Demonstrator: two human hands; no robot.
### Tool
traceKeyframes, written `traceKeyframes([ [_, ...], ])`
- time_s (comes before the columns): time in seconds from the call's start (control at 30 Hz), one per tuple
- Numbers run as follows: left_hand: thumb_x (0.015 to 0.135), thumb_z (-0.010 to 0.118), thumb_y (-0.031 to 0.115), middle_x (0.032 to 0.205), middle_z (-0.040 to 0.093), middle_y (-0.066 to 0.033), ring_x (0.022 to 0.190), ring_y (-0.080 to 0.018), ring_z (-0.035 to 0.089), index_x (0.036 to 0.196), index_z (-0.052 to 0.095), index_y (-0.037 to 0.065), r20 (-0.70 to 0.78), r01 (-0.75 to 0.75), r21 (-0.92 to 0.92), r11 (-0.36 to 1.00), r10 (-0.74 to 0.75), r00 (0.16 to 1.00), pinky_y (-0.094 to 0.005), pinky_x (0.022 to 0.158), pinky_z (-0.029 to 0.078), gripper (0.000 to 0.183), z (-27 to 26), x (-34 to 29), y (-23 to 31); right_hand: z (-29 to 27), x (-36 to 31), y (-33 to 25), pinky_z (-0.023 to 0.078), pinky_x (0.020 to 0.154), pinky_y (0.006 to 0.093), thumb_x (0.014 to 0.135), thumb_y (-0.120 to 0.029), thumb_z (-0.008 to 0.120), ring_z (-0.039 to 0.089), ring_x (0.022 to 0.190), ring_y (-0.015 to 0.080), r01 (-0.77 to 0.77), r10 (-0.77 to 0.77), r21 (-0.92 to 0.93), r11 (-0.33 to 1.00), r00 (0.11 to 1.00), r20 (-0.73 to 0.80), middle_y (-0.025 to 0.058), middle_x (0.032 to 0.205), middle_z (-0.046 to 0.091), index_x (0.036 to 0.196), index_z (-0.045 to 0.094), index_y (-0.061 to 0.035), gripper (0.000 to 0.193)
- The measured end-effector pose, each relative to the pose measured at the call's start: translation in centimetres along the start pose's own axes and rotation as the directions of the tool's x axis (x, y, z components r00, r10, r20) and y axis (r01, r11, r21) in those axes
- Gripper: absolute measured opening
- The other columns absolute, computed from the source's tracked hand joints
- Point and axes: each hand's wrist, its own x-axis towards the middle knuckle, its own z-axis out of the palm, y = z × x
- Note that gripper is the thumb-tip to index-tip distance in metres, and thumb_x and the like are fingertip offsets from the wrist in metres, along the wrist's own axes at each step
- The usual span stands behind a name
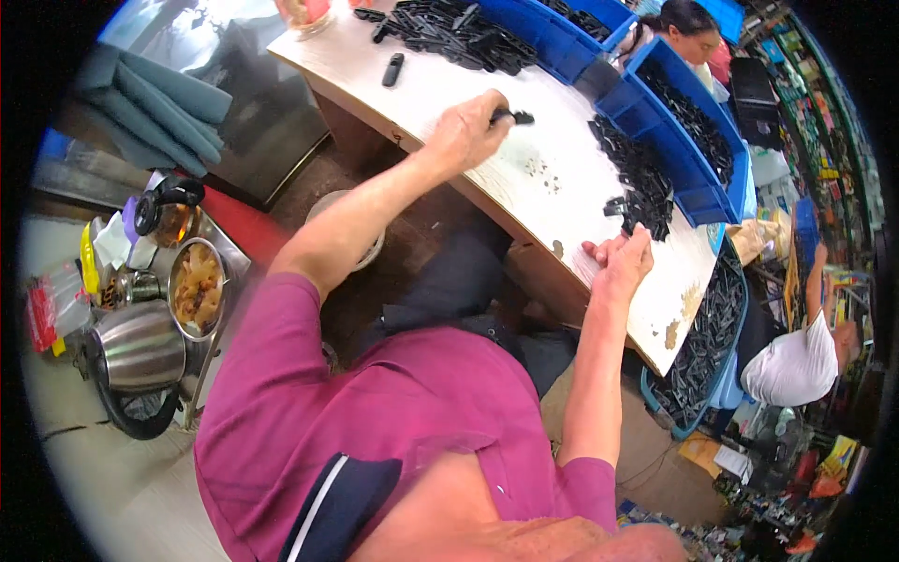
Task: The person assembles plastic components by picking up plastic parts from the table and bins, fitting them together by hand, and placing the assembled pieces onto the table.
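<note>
A small elongated black plastic part [513, 117] sticks out from the fingers of my left hand [471, 133], which is closed around it above the white tabletop [524, 178]. My right hand [622, 260] is at the near end of a loose pile of similar black parts [646, 183]. Its fingers are curled at a black part there, partly hidden by the fingertips. Farther off, a larger heap of black parts [459, 36] lies along the back of the table. One single black part [392, 70] rests apart from that heap, near the table's left edge.
Blue bins [670, 155] of black parts line the table's far side. A blue tub [688, 421] of parts stands beyond its right end. At left, a side table holds a steel kettle [140, 347] and a bowl [197, 288]. Two other people [796, 370] are at right.
</note>
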Motion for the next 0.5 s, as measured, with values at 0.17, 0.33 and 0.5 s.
traceKeyframes([
  [0.17, 0.095, 0.058, 0.022, 0.082, 0.063, -0.0092, 0.077, -0.0137, 0.056, 0.097, 0.06, -0.002, 0.165, 0.044, -0.512, 0.858, 0.048, 0.985, -0.0301, 0.07, 0.047, 0.023, 5.4, -3.2, 6.0, 0.1, -0.4, 0.3, 0.053, 0.046, 0.0384, 0.098, -0.029, 0.048, 0.036, 0.042, 0.0118, 0.05, -0.052, 0.047, 0.998, 0.998, 0.045, -0.0009, 0.054, 0.035, 0.077, 0.047, -0.0077, 0.03],
  [0.33, 0.096, 0.057, 0.021, 0.071, 0.056, -0.0009, 0.062, -0.0075, 0.049, 0.09, 0.06, -0.001, 0.258, 0.19, -0.733, 0.653, 0.009, 0.966, -0.0266, 0.056, 0.043, 0.023, 9.8, -4.3, 10.1, 0.2, -0.5, 0.3, 0.05, 0.041, 0.0332, 0.099, -0.029, 0.047, 0.038, 0.042, 0.0111, 0.066, -0.066, -0.022, 0.998, 0.997, -0.025, -0.0008, 0.054, 0.036, 0.078, 0.048, -0.0073, 0.03],
  [0.5, 0.096, 0.057, 0.022, 0.069, 0.052, 0.0017, 0.058, -0.0047, 0.045, 0.093, 0.059, 0.001, 0.403, 0.429, -0.792, 0.435, -0.156, 0.902, -0.0217, 0.05, 0.037, 0.021, 10.0, -3.9, 10.6, 0.1, -0.9, 0.4, 0.046, 0.038, 0.0317, 0.099, -0.03, 0.05, 0.037, 0.042, 0.0115, 0.11, -0.11, 0.023, 0.994, 0.994, -0.002, -0.0011, 0.053, 0.035, 0.078, 0.048, -0.0079, 0.03],
])
